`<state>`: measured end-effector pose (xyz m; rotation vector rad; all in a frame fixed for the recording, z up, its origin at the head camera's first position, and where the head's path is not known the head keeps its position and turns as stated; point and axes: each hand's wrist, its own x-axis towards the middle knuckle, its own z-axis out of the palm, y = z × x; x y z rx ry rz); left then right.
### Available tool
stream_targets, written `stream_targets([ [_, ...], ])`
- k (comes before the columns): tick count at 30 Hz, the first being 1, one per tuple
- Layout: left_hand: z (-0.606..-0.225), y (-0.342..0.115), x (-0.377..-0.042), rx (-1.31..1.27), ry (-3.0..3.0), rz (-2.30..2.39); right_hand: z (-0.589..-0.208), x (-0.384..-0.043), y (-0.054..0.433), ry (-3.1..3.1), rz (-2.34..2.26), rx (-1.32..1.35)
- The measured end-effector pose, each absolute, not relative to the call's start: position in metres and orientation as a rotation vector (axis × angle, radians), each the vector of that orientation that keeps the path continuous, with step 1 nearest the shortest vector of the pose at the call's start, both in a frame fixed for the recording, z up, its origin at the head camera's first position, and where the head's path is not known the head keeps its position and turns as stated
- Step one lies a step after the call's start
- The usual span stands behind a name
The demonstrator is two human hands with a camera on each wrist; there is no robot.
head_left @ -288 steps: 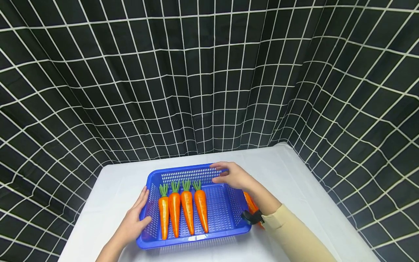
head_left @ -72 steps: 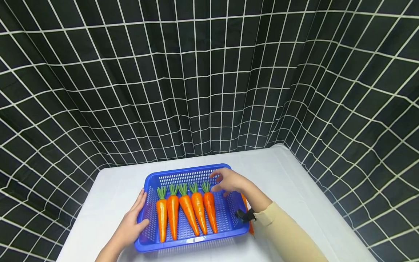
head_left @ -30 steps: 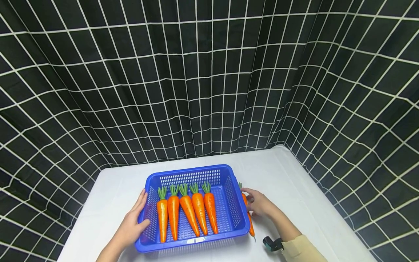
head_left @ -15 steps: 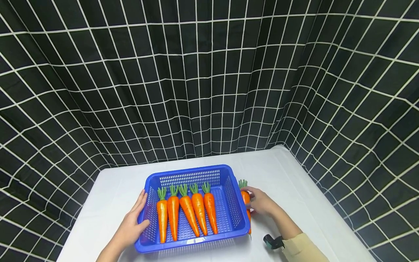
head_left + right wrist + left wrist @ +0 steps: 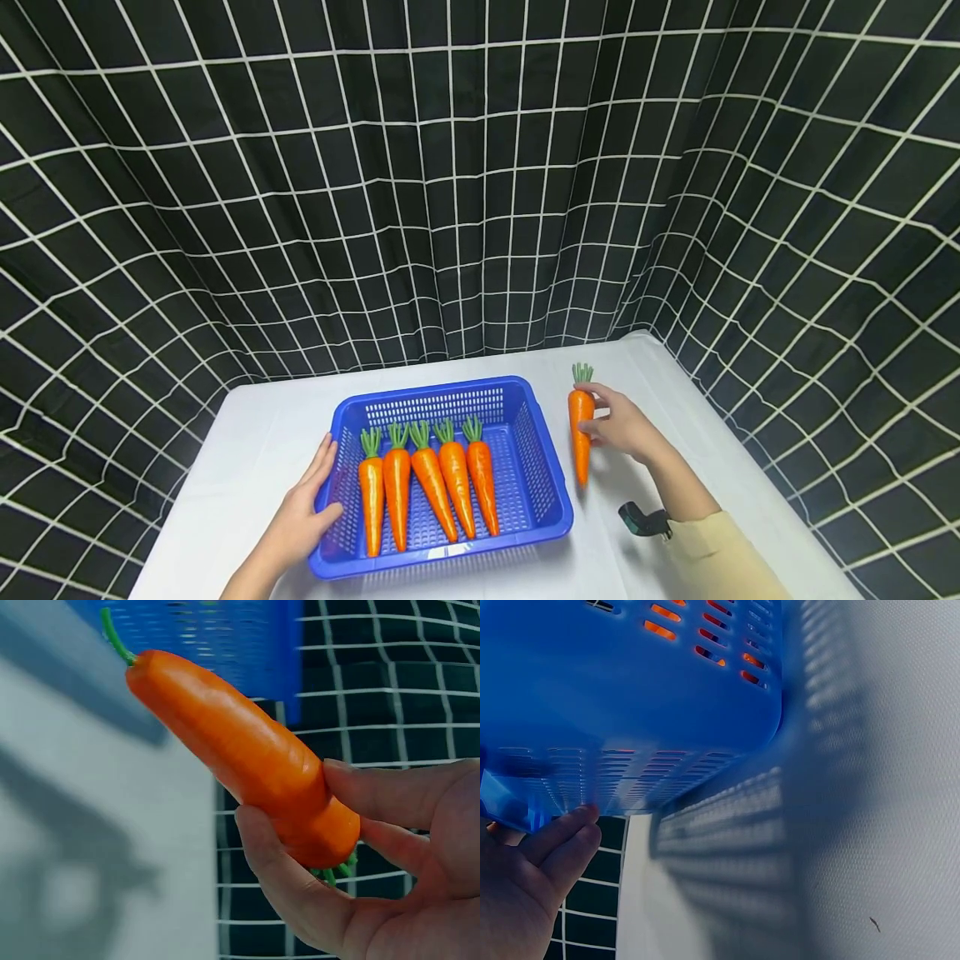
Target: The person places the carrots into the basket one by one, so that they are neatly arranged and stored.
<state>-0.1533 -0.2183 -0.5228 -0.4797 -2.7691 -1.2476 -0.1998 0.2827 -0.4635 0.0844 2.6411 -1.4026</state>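
My right hand (image 5: 622,425) pinches an orange carrot (image 5: 580,427) with green stems, between thumb and fingers near its leafy end. This carrot is held above the table, right of a blue plastic basket (image 5: 557,492), its thin tip pointing toward me. In the right wrist view the carrot (image 5: 225,735) crosses the frame diagonally, the thumb and fingertips on its thick end. My left hand (image 5: 300,508) holds the basket's left side, thumb over the rim and fingers along the outer wall. Inside lie several carrots (image 5: 429,479) in a row, stems away from me.
A white cloth (image 5: 630,375) covers the table. Behind and on both sides hangs a black curtain (image 5: 465,208) with a white grid. The basket's slotted outer wall (image 5: 630,697) casts a shadow on the cloth. A dark device (image 5: 643,521) is at my right wrist.
One more carrot lies in the basket than in the oldest frame. My right hand has since taken another carrot from beside the basket and raised it up and right. The left hand stays put.
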Motion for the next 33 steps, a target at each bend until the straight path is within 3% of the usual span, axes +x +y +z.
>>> stream_targets([
  [14, -0.522, -0.216, -0.155, -0.514, -2.735, -1.255, -0.405, -0.214, 0.254, 2.619, -1.630, -0.049],
  [33, -0.521, -0.218, -0.154, -0.496, -2.745, -1.261, -0.414, -0.222, 0.139, 2.327, -1.573, -0.295],
])
